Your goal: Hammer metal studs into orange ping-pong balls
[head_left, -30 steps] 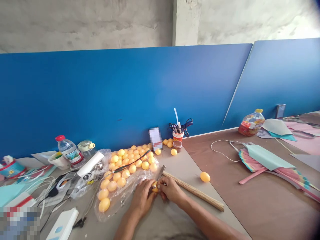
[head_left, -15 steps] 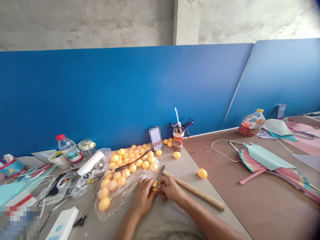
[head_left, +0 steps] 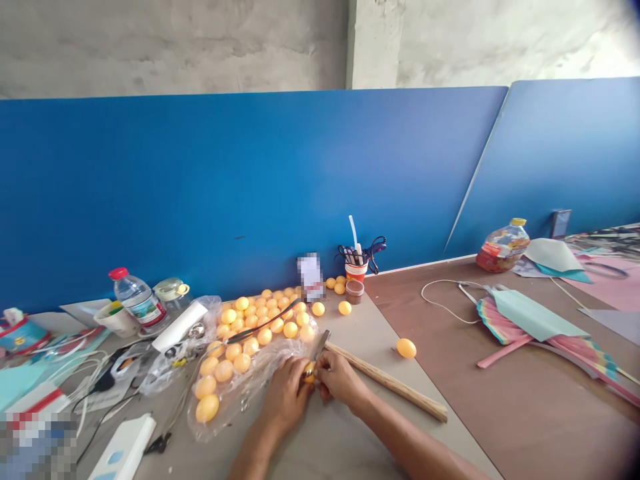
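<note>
An orange ping-pong ball (head_left: 309, 375) sits low over the table between my hands, with a shiny, gold-looking spot on its surface. The fingers of my left hand (head_left: 290, 387) are closed around its left side. My right hand (head_left: 337, 377) pinches at its right side; the fingertips are partly hidden, and anything small between them cannot be made out. Just beyond my hands lies a hammer, its metal head (head_left: 321, 345) near my fingers and its wooden handle (head_left: 390, 381) running to the right under my right wrist's far side.
Many orange balls (head_left: 250, 345) fill a clear plastic bag (head_left: 227, 420) at left, a black strap across them. Loose balls (head_left: 407, 348) lie at right. Behind stand a cup of tools (head_left: 357, 272) and a small jar (head_left: 355, 291). Bottles, cables and a power strip (head_left: 125, 448) crowd the left.
One loose ball near the small jar has rolled left, and the ball at right has shifted slightly rightward. My hands keep nearly the same grip and place.
</note>
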Tool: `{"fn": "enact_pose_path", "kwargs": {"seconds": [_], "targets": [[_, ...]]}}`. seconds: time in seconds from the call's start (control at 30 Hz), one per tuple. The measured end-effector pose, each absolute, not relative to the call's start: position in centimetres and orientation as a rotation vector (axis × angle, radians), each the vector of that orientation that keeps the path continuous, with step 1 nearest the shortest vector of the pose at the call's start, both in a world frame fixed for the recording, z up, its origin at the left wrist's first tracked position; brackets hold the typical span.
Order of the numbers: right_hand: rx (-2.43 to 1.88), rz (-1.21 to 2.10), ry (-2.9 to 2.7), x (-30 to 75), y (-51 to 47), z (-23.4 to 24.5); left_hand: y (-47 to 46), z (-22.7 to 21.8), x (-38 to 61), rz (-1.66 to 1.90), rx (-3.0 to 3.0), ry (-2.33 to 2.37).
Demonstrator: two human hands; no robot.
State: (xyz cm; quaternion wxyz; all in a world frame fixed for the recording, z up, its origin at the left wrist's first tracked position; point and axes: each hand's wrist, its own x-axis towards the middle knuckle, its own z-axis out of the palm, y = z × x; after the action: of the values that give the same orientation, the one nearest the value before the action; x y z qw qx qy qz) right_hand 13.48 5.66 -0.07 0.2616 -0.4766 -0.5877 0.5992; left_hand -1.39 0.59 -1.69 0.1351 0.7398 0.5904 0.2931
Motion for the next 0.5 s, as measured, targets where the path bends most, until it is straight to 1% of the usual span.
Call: {"fn": "enact_pose_path", "kwargs": {"seconds": [0.33,0.5], "targets": [[-1.313,1.534,-1.626,13.22,5.55,-0.53,0.63,-1.53,-1.06,0.846,2.131,1.711],[-1.196,1.59,-1.649,14.18,6.32,-0.84,0.52,-1.15,-0.95,0.815,2.042,1.753]]}}
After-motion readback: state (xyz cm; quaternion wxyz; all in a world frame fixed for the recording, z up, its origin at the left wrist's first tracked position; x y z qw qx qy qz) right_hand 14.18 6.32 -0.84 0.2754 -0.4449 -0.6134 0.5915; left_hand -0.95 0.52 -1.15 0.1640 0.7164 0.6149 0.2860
